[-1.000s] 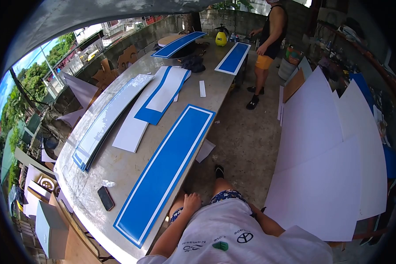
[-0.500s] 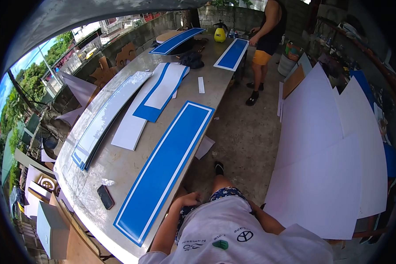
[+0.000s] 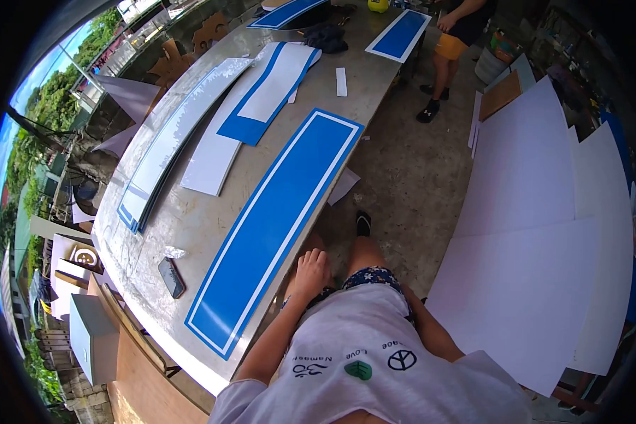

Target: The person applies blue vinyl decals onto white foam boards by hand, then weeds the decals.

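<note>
My left hand [image 3: 312, 273] is beside the near table edge, in front of my shorts. Its fingers point forward and it holds nothing that I can see. My right hand [image 3: 408, 295] hangs at my other hip, its fingers hidden by my shorts. Nearest to the left hand, a long blue panel with a white border line [image 3: 275, 226] lies flat along the table edge. Left of that panel are a phone [image 3: 171, 278] and a small crumpled piece of clear material [image 3: 174, 251].
Stacked white strips [image 3: 184, 134] and a blue-edged white sheet [image 3: 272, 85] lie on the metal table [image 3: 212, 219]. Another person [image 3: 449, 53] stands at the far end by a smaller blue panel [image 3: 401, 35]. Large white boards [image 3: 519, 184] lean on the right.
My view has tilted down, so the table and panels sit higher in the picture. My left hand has moved from against my shorts forward toward the table edge.
</note>
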Demonstrator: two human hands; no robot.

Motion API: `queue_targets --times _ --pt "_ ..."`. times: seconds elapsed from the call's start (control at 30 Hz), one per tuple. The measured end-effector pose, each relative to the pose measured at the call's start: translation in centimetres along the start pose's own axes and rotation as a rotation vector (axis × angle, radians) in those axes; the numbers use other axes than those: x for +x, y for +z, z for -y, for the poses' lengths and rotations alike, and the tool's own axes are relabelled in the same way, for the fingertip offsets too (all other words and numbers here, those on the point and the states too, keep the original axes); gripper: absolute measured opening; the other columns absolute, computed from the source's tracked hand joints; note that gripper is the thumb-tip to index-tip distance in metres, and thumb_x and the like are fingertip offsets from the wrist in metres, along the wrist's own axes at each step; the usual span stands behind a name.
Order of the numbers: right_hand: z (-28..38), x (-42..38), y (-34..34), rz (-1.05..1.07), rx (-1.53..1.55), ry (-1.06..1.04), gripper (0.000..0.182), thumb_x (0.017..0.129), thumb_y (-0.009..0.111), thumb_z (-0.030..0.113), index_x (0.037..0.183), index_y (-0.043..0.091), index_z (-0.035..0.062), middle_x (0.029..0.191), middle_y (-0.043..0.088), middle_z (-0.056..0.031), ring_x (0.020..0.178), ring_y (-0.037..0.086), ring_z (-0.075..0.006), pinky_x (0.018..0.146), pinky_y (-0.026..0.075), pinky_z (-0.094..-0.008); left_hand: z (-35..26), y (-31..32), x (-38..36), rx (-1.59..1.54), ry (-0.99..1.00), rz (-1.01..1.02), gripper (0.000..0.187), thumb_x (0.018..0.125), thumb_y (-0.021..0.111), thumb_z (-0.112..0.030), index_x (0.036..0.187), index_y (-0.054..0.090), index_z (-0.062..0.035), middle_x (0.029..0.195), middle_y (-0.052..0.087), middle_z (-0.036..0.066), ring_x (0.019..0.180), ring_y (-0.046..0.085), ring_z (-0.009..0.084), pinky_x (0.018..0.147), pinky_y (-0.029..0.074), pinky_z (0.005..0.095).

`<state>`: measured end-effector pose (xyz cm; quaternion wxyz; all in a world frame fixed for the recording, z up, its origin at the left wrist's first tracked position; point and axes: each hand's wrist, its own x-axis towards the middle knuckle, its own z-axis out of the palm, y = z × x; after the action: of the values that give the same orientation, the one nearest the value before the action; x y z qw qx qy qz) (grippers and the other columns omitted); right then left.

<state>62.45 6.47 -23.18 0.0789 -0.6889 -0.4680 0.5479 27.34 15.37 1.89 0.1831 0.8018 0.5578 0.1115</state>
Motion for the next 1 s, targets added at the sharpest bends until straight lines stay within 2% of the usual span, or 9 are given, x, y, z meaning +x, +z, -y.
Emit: queue_targets --times 0.07,0.1,0.17,0.3,0.4,0.5,0.6,0.73,1.0 --pt "2.8 -1.0 -1.5 -0.046 -0.292 0.002 0.042 0.079 0.061 0.032 0.101 0.063 -0.0042 0.097 0.065 -0.0241 0.084 0.065 -0.0313 0.07 0.049 -0.0397 0.8 -1.1 1.3 -0.006 0.01 -0.235 0.023 0.079 0.06 -0.017 0.098 0.052 -0.0052 0.101 0.052 0.012 0.098 0.049 0.0303 0.085 0.037 0.0416" --pt "4.3 -1.2 -2.5 -0.027 -0.28 0.025 0.042 0.079 0.061 0.032 0.101 0.063 -0.0042 0.097 0.065 -0.0241 0.084 0.065 -0.0313 0.07 0.049 -0.0397 1.2 -1.9 2.3 -0.046 -0.038 -0.231 0.027 0.077 0.062 -0.013 0.101 0.052 -0.0047 0.105 0.051 0.012 0.099 0.048 0.0322 0.088 0.036 0.0435" --pt "6.8 -0.9 -3.7 -0.06 0.372 0.349 0.027 0.084 0.054 0.021 0.102 0.061 0.0014 0.09 0.063 -0.008 0.074 0.059 -0.0201 0.068 0.048 -0.0317 2.0 -3.6 4.6 -0.03 -0.104 -0.264 0.028 0.077 0.062 -0.012 0.102 0.051 -0.0045 0.108 0.051 0.013 0.101 0.047 0.0323 0.089 0.035 0.0439" --pt "12.3 4.2 -6.4 -0.345 0.571 0.253 0.017 0.088 0.053 0.014 0.099 0.058 0.0028 0.085 0.057 -0.0024 0.073 0.056 -0.0131 0.067 0.045 -0.0255 6.6 -5.7 10.3 0.077 -0.287 -0.388 0.031 0.08 0.061 -0.012 0.108 0.051 -0.0039 0.112 0.049 0.014 0.105 0.045 0.033 0.093 0.032 0.0446" --pt "25.9 8.0 -10.9 -0.458 0.446 -0.107 0.013 0.095 0.05 0.015 0.099 0.056 0.0039 0.089 0.056 -0.0011 0.083 0.054 -0.0105 0.076 0.043 -0.0239 11.8 -7.4 14.5 0.139 -0.462 -0.443 0.028 0.085 0.058 -0.013 0.109 0.049 -0.0026 0.112 0.049 0.014 0.106 0.044 0.0337 0.095 0.03 0.0452" --pt "38.2 14.1 -15.0 -0.627 0.22 -0.574 0.013 0.086 0.055 0.0 0.099 0.054 0.0036 0.1 0.053 -0.0078 0.092 0.054 -0.0195 0.081 0.044 -0.0312 16.8 -7.8 17.1 0.075 -0.565 -0.482 0.024 0.088 0.055 -0.013 0.108 0.049 -0.0009 0.106 0.049 0.013 0.099 0.045 0.0313 0.091 0.033 0.0446" --pt "46.6 20.3 -16.9 -0.809 -0.065 -0.774 0.015 0.084 0.057 0.002 0.098 0.055 0.0045 0.098 0.054 -0.0086 0.092 0.053 -0.0261 0.085 0.042 -0.0385 17.4 -8.1 19.0 -0.008 -0.663 -0.437 0.02 0.091 0.051 -0.012 0.106 0.049 0.0006 0.099 0.048 0.012 0.089 0.046 0.0248 0.082 0.038 0.0394" --pt "49.7 25.0 -15.4 -0.794 -0.388 -0.746 0.012 0.085 0.059 0.011 0.095 0.055 0.0061 0.095 0.053 -0.0082 0.089 0.051 -0.0279 0.083 0.04 -0.0429 17.7 -7.1 18.2 0.019 -0.726 -0.324 0.017 0.091 0.05 -0.012 0.101 0.051 0.002 0.095 0.05 0.012 0.085 0.047 0.0243 0.078 0.04 0.0378" --pt "49.0 24.3 -12.6 -0.879 -0.377 -0.768 0.009 0.088 0.057 0.014 0.095 0.056 0.0074 0.092 0.053 -0.0069 0.09 0.051 -0.0253 0.082 0.039 -0.0435 17.6 -6.8 15.8 0.149 -0.723 -0.24 0.019 0.094 0.047 -0.015 0.091 0.051 0.0033 0.087 0.05 0.015 0.084 0.047 0.0292 0.075 0.039 0.0413"
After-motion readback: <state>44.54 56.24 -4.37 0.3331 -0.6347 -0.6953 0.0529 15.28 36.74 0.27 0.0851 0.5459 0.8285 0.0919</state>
